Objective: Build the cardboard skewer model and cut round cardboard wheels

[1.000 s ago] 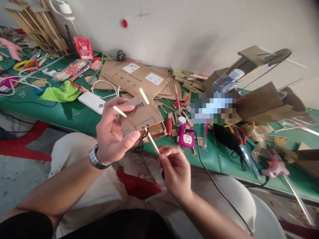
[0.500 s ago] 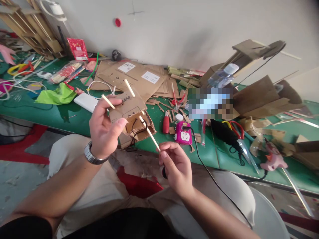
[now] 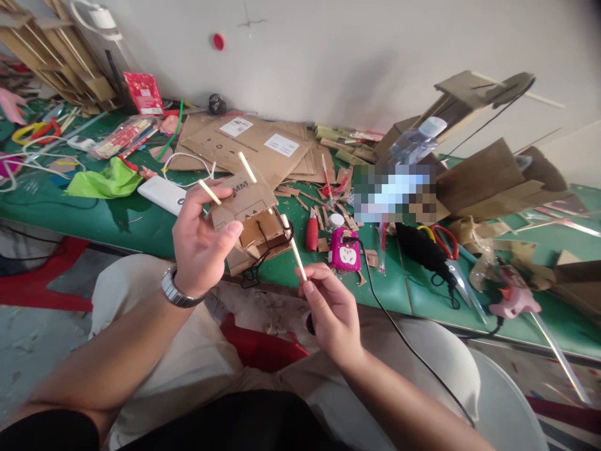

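My left hand, with a metal watch on its wrist, grips a small cardboard box from its left side. Two pale sticks poke up out of the box's top. The box's open end faces me, and a black cord runs from inside it and hangs in loops below. Between thumb and fingers, my right hand pinches the lower end of a wooden stick. The cord is looped around that stick's upper end, just at the right edge of the box opening.
On the green table lie a purple power socket, a red-handled tool, scissors, a pink glue gun and a white power bank. Flat cardboard is behind the box. Cardboard structures and a plastic bottle stand at right.
The right hand's stick has come away from the box's inside to its right edge and stands steeper, drawing the cord along. The left hand and box have shifted slightly right.
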Motion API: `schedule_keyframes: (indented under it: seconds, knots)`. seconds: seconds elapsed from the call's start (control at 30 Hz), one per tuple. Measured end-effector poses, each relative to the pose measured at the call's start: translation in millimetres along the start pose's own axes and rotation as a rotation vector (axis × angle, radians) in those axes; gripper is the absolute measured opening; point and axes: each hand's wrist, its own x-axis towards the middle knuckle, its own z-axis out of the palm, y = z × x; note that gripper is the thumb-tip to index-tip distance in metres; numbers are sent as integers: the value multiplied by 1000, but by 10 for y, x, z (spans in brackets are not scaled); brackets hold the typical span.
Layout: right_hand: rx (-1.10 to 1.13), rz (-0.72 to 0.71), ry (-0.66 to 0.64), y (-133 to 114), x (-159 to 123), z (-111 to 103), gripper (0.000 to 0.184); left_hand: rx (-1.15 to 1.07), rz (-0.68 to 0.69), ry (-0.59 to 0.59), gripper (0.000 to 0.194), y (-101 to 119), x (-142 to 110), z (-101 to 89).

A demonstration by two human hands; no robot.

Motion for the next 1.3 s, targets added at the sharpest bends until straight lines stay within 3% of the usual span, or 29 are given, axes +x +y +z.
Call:
schedule_keyframes:
  seconds: [0.17,0.47,0.77,0.87,0.97,1.03,1.17,1.3]
  knots:
    - [90,82,-7,19,-5,4,13,28,20,-38,43,44,30,28]
    - [200,208,-76,29,-19,6,23,141,-20,-135,47,-170,37,68]
    - [79,186,-70,-23,21,-21,36,279,95,-103,87,-173,0,21]
    - [62,191,-86,-43,34,-24,38,239,192,-8,76,-130,17,40]
    - [30,215,-125,-62,40,-34,41,209,316,121,47,-18,16,81]
    - [-23,214,-169,-74,43,-44,43,189,375,140,35,84,-16,110]
    - [-177,87,-259,-97,57,-61,40,50,246,-12,41,288,-123,142]
    - [-271,-12,-317,-96,61,-67,37,5,204,-246,29,420,-180,138]
